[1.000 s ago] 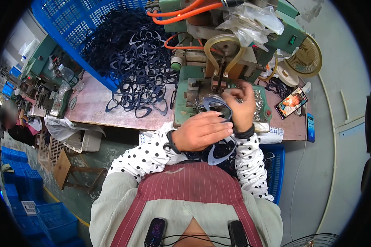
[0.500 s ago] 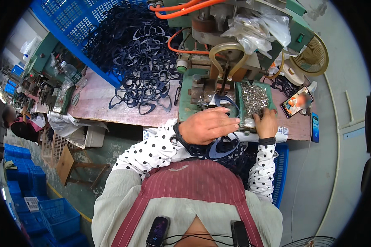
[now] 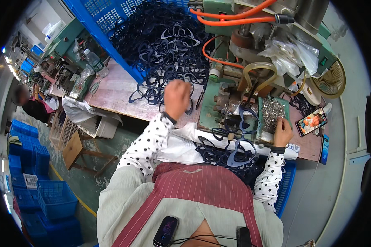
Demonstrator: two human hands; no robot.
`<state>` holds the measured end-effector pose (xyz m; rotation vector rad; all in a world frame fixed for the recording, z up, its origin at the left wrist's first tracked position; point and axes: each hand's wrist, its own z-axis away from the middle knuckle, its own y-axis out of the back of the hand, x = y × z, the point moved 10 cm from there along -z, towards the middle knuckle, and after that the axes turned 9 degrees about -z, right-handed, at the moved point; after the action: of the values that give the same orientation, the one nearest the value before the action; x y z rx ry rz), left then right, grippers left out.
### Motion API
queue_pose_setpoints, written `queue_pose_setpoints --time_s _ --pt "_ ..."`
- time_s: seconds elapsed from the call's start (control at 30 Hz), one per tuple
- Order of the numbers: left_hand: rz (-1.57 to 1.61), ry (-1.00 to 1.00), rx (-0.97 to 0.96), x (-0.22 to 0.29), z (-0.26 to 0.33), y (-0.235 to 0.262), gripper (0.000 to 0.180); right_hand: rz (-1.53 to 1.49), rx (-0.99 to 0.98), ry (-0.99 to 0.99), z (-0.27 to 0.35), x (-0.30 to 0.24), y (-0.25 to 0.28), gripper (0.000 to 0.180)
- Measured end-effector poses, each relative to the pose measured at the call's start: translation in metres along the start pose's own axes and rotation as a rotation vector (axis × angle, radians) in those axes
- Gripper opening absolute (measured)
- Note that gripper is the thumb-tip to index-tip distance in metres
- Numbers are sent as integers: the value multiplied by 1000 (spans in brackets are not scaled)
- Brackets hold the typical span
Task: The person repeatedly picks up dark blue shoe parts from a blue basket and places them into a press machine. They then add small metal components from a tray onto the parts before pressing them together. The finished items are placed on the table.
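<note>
My left hand [image 3: 177, 99] is over the near edge of a heap of dark blue plastic eyeglass frames [image 3: 165, 61], its fingers curled; what they hold, if anything, is hidden. My right hand [image 3: 283, 132] is at the near right edge of a green tray of small shiny metal parts [image 3: 273, 111], thumb and fingers drawn together; anything between them is too small to make out. Between the hands, an eyeglass frame [image 3: 242, 153] stretches from under the green machine's [image 3: 210, 108] working head toward me. More dark frames hang at the table's front edge.
A big blue plastic basket [image 3: 125, 61] leans behind the heap. Orange hoses [image 3: 243, 19] cross the machine. Right of the tray lie a lit phone [image 3: 311, 122] and a fan [image 3: 328, 79]. A blue crate [image 3: 285, 187] stands under my right forearm. A wooden stool [image 3: 76, 152] is at left.
My left hand has left the machine's front and moved up and left to the heap, uncovering the frame there. My right hand stays at the metal parts. The whole view has shifted.
</note>
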<state>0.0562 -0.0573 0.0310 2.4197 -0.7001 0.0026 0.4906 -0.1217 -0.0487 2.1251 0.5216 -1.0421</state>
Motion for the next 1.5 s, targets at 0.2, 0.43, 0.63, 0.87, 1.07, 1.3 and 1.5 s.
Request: queue_pose_setpoints --time_s 0.2,0.43,0.63,0.87,1.07,1.3,1.5 --pt "-413 711 -615 -151 18 -97 47 83 66 77 1 -8 0 16" --pt "-146 471 -766 -125 46 -132 30 -28 73 43 2 3 2 12" --pt "709 1269 -602 -118 99 -89 16 -86 7 126 -3 -28 -3 9" --pt "701 942 -278 -85 60 -47 15 -625 -261 -33 3 -125 -33 14" --pt "200 616 -242 -34 2 -1 19 -701 -401 -94 20 -159 -59 31" --pt "550 382 45 39 -10 35 14 -672 -384 -126 18 -173 -69 40" --pt "493 -369 22 141 -23 71 28 -888 -316 -144 23 -165 -80 54"
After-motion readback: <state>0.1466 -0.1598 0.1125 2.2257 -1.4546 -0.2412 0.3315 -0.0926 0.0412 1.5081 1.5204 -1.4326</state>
